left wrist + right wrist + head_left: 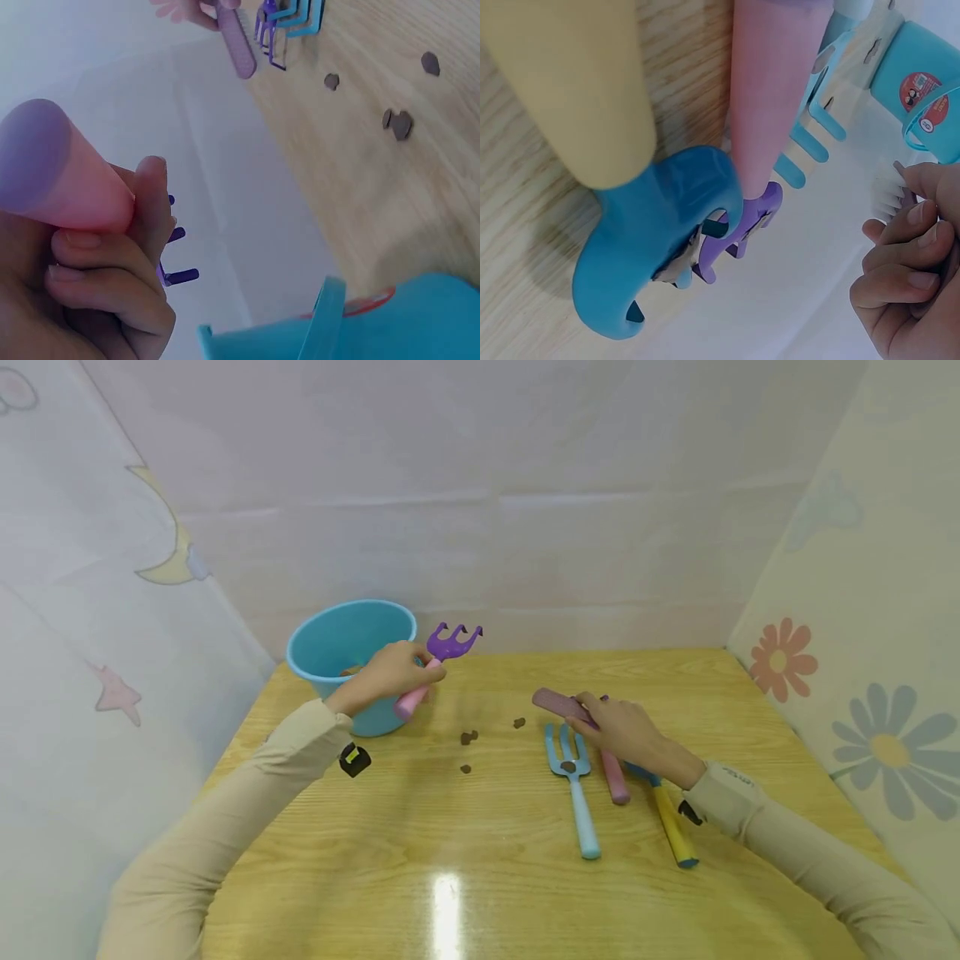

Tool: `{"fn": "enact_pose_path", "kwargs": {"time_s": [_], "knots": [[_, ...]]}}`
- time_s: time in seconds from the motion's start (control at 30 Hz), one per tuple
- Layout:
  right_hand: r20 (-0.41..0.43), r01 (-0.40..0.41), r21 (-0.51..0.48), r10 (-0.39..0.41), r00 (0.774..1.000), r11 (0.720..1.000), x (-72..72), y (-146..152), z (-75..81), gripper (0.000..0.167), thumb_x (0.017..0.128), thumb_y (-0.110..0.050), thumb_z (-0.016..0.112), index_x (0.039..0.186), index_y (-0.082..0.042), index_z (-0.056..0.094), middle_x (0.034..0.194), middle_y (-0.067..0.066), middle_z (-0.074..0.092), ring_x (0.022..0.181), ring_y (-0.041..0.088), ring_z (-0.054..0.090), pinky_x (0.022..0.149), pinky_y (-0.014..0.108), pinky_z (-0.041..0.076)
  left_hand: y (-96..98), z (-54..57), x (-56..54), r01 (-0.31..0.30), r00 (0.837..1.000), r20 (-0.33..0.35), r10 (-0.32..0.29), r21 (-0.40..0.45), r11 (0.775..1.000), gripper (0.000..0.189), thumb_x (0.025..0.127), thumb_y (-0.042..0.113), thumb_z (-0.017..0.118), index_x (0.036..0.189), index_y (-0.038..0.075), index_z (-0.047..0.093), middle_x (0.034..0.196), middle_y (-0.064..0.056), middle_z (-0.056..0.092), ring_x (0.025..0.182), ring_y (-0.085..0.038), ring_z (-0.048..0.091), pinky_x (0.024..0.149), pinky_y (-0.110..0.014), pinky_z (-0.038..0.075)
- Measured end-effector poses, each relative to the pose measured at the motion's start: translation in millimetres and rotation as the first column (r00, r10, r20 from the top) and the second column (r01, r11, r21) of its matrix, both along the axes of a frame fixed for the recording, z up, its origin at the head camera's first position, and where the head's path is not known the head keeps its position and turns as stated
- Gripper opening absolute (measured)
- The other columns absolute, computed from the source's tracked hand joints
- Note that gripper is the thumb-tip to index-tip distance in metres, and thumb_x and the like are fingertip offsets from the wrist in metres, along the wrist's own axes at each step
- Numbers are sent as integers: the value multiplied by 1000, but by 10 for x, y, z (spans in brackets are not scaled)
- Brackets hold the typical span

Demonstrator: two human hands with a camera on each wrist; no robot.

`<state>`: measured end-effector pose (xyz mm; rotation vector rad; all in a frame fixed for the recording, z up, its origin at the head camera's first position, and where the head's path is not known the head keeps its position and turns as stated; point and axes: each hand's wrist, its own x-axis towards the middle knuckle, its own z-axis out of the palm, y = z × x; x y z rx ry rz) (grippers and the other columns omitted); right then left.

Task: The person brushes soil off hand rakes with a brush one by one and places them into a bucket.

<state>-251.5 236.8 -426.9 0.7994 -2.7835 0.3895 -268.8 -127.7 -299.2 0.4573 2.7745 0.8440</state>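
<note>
My left hand [392, 673] grips the pink handle of a small purple three-pronged hand rake [450, 648], prongs upward, beside the rim of a blue bucket [378, 720]. Its handle end [34, 154] faces the left wrist camera. In my right hand [628, 728] is a purple brush [557, 702] with white bristles [889, 196], held over the garden tools. Beneath that hand lies a pink-handled tool [616, 779] with a purple head. To its left is a light-blue fork [583, 822]; to its right, a yellow-handled tool [674, 828] with a blue head, partly hidden by the wrist.
Several brown bits [466, 737] lie scattered on the wooden table [360, 860] between the bucket and the tools. Another brown piece [568, 767] is on the fork's head. Something brown [350, 671] shows inside the bucket. Patterned cloth walls [487, 552] enclose the table's back and sides.
</note>
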Motion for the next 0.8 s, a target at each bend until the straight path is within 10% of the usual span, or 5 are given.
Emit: {"fn": "enact_pose_path", "kwargs": {"time_s": [0.47,0.8], "knots": [[20,23,17,-23,1000,1000,29,53,-24,44,99,-33,61,124,4,59,50,-5,37,40,8,32,42,25,25,-368,365,-6,-68,996,-68,65,-48,996,41,94,34,59,108,-3,69,75,-9,63,51,-12,54,51,-25,45],[38,20,11,-20,999,1000,63,48,2,43,99,-33,61,123,3,59,51,-5,40,42,9,37,42,26,28,-561,357,36,-99,992,-84,92,-84,992,37,95,35,57,81,2,65,63,-3,57,49,-10,48,51,-26,40]]}}
